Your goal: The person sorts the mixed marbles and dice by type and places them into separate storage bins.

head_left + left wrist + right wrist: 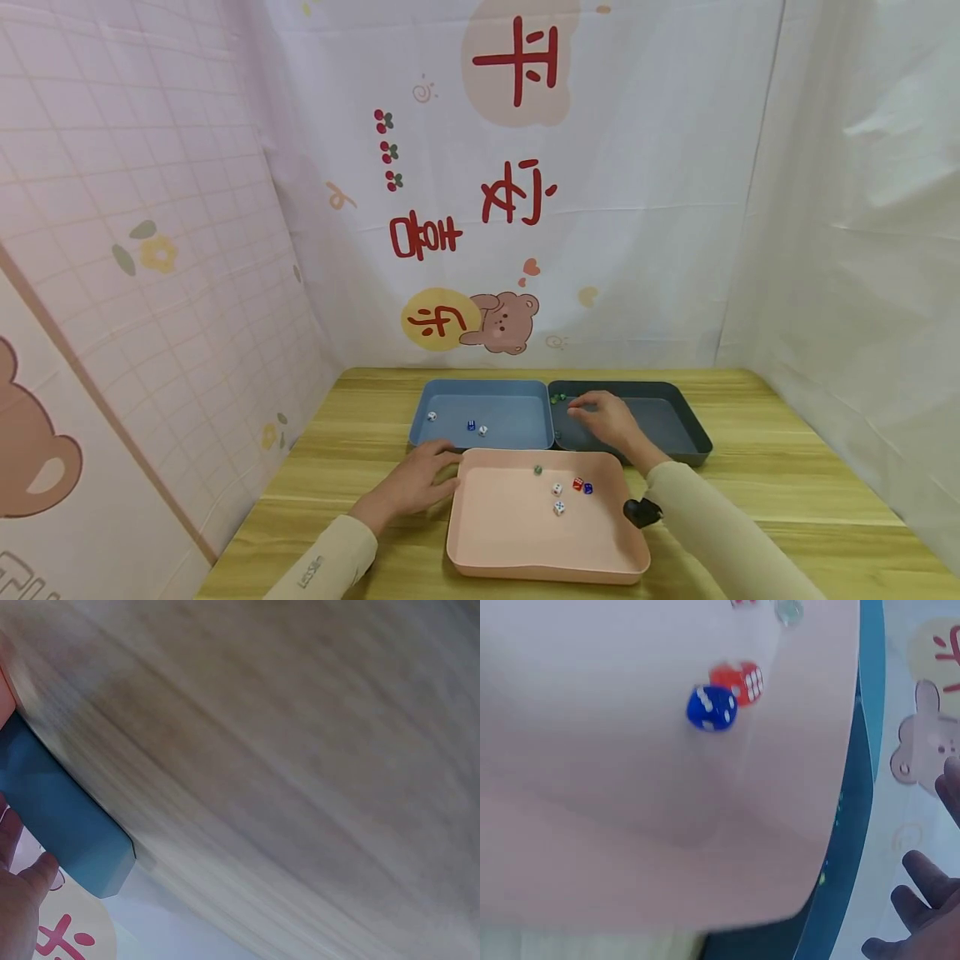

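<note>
The right hand is over the dark grey tray, thumb and fingers apart, nothing visible between them. Green dice lie just left of its fingertips. The left hand, fingers loose and holding nothing, lies at the peach tray's left rim. Nearer the person than the right hand, that tray holds a green die, two white dice, a red die and a blue die. The step seems to be moving dice out; next probably calls for a fresh pinch there.

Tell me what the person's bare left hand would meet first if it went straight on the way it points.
Probably the left wall of the pink, shallow, rectangular tray; the left hand may already touch it, as depth is unclear.
</note>
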Action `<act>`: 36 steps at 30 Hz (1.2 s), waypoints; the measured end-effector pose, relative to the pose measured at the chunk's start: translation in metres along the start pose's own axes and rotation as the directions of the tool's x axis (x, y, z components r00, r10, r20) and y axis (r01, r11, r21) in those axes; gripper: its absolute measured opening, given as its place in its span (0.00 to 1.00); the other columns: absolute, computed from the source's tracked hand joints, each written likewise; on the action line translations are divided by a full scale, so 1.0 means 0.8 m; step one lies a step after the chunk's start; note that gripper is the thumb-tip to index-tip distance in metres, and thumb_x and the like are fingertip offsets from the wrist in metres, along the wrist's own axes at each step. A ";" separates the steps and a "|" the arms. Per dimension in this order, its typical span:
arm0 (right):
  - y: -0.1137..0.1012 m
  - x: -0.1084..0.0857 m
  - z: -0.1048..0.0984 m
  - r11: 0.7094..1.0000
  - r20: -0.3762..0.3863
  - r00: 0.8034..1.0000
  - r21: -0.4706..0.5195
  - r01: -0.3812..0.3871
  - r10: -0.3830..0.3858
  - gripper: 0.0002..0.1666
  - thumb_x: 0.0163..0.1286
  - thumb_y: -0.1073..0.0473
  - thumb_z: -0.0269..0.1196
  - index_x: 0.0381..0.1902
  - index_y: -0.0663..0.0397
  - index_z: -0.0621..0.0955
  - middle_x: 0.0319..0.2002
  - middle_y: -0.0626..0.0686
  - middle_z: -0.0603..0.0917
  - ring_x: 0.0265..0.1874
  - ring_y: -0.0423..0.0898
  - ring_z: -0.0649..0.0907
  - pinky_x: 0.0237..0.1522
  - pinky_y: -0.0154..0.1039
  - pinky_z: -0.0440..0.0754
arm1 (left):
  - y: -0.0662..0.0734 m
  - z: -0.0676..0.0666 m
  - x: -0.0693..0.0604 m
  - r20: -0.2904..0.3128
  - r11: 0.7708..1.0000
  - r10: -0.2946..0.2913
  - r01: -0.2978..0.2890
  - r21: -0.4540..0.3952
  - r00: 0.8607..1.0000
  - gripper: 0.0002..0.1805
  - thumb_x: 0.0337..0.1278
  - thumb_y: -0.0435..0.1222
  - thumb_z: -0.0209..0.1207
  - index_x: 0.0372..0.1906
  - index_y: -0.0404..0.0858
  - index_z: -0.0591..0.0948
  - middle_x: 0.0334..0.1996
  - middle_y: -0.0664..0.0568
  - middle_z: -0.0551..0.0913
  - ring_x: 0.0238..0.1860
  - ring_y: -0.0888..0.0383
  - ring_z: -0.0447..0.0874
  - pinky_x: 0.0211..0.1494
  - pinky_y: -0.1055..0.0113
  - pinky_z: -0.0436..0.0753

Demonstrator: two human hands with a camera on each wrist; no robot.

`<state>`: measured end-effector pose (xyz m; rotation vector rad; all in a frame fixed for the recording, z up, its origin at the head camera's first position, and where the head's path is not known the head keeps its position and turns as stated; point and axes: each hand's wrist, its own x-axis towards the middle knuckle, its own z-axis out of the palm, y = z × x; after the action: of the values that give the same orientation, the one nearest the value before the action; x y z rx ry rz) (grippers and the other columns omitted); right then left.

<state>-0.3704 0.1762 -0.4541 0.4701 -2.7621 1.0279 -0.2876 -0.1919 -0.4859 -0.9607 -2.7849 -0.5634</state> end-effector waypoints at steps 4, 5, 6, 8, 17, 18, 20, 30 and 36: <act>-0.011 -0.002 0.011 1.000 0.027 1.000 0.012 -0.005 0.005 0.12 0.71 0.55 0.64 0.47 0.53 0.88 0.57 0.61 0.80 0.62 0.64 0.73 0.61 0.66 0.69 | 0.000 0.000 0.000 0.000 1.000 0.002 -0.002 -0.001 1.000 0.21 0.68 0.40 0.58 0.62 0.35 0.79 0.61 0.39 0.74 0.62 0.43 0.71 0.63 0.44 0.72; -0.014 -0.003 0.014 1.000 0.036 0.999 0.016 -0.009 0.008 0.12 0.71 0.55 0.64 0.47 0.53 0.88 0.57 0.61 0.80 0.63 0.64 0.72 0.61 0.65 0.68 | 0.000 0.000 0.000 -0.003 1.000 0.006 -0.006 -0.002 1.000 0.21 0.68 0.40 0.58 0.61 0.35 0.79 0.60 0.39 0.74 0.62 0.43 0.71 0.63 0.44 0.72; -0.017 -0.004 0.017 1.000 0.046 0.999 0.020 -0.012 0.011 0.11 0.71 0.55 0.64 0.46 0.53 0.88 0.57 0.61 0.80 0.64 0.64 0.72 0.62 0.65 0.68 | -0.001 0.000 0.000 -0.005 1.000 0.010 -0.010 -0.001 1.000 0.21 0.68 0.40 0.58 0.61 0.35 0.79 0.60 0.39 0.74 0.62 0.43 0.72 0.63 0.44 0.72; -0.025 -0.007 0.022 0.999 0.068 0.998 0.031 -0.017 0.015 0.09 0.70 0.56 0.65 0.44 0.51 0.88 0.57 0.61 0.80 0.64 0.64 0.72 0.62 0.64 0.69 | -0.001 0.001 0.000 -0.014 1.000 0.021 -0.021 -0.001 1.000 0.21 0.68 0.39 0.59 0.61 0.34 0.80 0.59 0.38 0.74 0.61 0.42 0.72 0.62 0.44 0.72; -0.032 -0.019 0.047 0.997 0.135 0.989 -0.043 0.061 -0.055 0.05 0.65 0.56 0.69 0.38 0.47 0.90 0.61 0.63 0.78 0.66 0.65 0.70 0.65 0.75 0.51 | -0.003 0.002 0.001 -0.007 1.000 0.016 -0.016 0.003 1.000 0.21 0.67 0.40 0.59 0.61 0.35 0.80 0.59 0.40 0.75 0.61 0.44 0.72 0.63 0.46 0.72; -0.033 -0.020 0.049 0.996 0.142 0.988 -0.054 0.074 -0.066 0.05 0.65 0.55 0.69 0.36 0.47 0.90 0.60 0.63 0.79 0.66 0.65 0.70 0.64 0.76 0.49 | -0.003 0.002 0.001 -0.007 1.000 0.017 -0.017 0.004 1.000 0.21 0.68 0.40 0.59 0.61 0.35 0.80 0.59 0.41 0.75 0.60 0.45 0.73 0.63 0.46 0.72; -0.034 -0.022 0.052 0.993 0.156 0.985 -0.074 0.090 -0.078 0.03 0.64 0.54 0.70 0.34 0.44 0.90 0.60 0.62 0.79 0.67 0.65 0.69 0.63 0.77 0.48 | -0.003 0.002 0.001 -0.006 1.000 0.018 -0.018 0.007 1.000 0.21 0.68 0.40 0.59 0.61 0.35 0.80 0.59 0.41 0.75 0.60 0.45 0.73 0.63 0.46 0.72; -0.038 -0.028 0.053 0.993 0.186 0.980 -0.081 0.090 -0.074 0.03 0.63 0.55 0.71 0.33 0.36 0.89 0.62 0.61 0.76 0.70 0.67 0.63 0.64 0.76 0.47 | -0.004 0.003 0.001 0.001 1.000 0.004 -0.004 0.009 1.000 0.21 0.68 0.40 0.58 0.62 0.36 0.79 0.59 0.41 0.74 0.61 0.45 0.72 0.63 0.46 0.72; -0.036 -0.029 0.053 0.992 0.185 0.980 -0.085 0.095 -0.078 0.06 0.62 0.55 0.71 0.33 0.33 0.89 0.62 0.60 0.76 0.70 0.66 0.63 0.64 0.76 0.47 | -0.005 0.003 0.001 -0.010 1.000 0.017 -0.017 0.018 1.000 0.21 0.68 0.40 0.58 0.61 0.36 0.80 0.59 0.41 0.75 0.60 0.45 0.73 0.63 0.46 0.73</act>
<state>-0.3401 0.1333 -0.4749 0.6956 -2.9016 0.8725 -0.2906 -0.1935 -0.4894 -0.9740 -2.7652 -0.5388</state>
